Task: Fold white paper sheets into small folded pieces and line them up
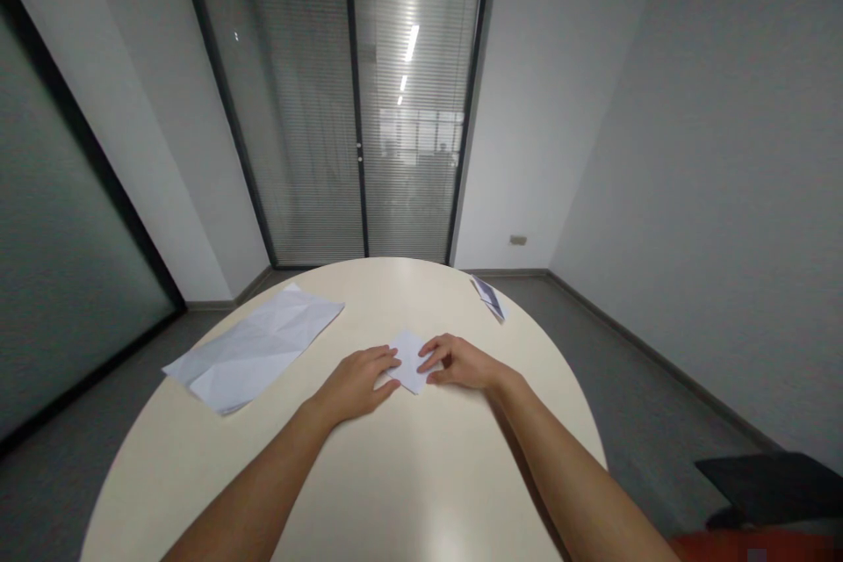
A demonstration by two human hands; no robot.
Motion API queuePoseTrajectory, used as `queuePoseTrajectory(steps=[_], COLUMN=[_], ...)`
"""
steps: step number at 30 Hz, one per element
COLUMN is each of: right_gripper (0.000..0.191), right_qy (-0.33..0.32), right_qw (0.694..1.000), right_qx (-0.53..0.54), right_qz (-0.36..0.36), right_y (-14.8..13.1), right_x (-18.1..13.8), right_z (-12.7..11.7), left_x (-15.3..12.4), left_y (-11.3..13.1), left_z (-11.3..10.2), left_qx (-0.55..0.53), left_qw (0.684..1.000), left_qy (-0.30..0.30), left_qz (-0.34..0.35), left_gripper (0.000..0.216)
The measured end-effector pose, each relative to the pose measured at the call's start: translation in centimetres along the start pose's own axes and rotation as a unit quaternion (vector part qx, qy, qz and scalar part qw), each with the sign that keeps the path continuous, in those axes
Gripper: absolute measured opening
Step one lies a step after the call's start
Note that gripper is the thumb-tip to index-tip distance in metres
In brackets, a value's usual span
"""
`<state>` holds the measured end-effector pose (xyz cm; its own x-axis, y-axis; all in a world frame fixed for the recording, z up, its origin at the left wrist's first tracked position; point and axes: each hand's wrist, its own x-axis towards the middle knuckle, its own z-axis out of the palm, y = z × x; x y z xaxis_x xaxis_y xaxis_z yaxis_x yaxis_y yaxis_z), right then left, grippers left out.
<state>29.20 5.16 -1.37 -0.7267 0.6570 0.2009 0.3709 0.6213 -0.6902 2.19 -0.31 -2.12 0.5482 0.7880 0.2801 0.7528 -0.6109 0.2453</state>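
A small folded piece of white paper [409, 357] lies on the round cream table [369, 474] in front of me. My left hand [359, 382] rests on the table at the paper's left edge, fingers stretched toward it and pressing on it. My right hand [457, 362] lies over the paper's right edge, fingers bent and pressing down on it. Neither hand lifts the paper.
A stack of creased white sheets [254, 347] lies on the table's left side. A small folded paper item [488, 297] sits near the far right rim. A dark chair [770, 487] stands at the lower right. Glass doors with blinds are behind the table.
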Motion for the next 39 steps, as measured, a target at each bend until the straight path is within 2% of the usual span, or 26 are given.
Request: queuePoseTrajectory(steps=[6,11,18,28,33,39], right_gripper=[0.028,0.032,0.027,0.024,0.022,0.022], right_qy=[0.012,0.014,0.075,0.15,0.168,0.179], right_qw=[0.998,0.996,0.995,0.986,0.982,0.979], right_qx=[0.065,0.084,0.044,-0.03,-0.031,-0.029], right_qz=[-0.006,0.019,0.041,0.066,0.077,0.094], right_y=[-0.3,-0.5,-0.8,-0.8,-0.7,-0.7], right_x=[0.1,0.1,0.3,1.2,1.6,2.0], right_z=[0.2,0.4,0.9,1.5,2.0,2.6], left_x=[0.0,0.2,0.5,1.0,1.1,1.1], left_y=[0.0,-0.3,0.1,0.6,0.8,0.5], left_z=[-0.1,0.0,0.0,0.2,0.5,1.2], left_qx=[-0.027,-0.059,-0.083,-0.036,-0.045,-0.05], left_qw=[1.0,0.998,0.994,0.989,0.983,0.98], left_qy=[0.006,0.016,0.034,0.077,0.094,0.099], left_qz=[0.008,-0.027,-0.055,-0.123,-0.151,-0.163], left_gripper=[0.037,0.026,0.026,0.023,0.024,0.035])
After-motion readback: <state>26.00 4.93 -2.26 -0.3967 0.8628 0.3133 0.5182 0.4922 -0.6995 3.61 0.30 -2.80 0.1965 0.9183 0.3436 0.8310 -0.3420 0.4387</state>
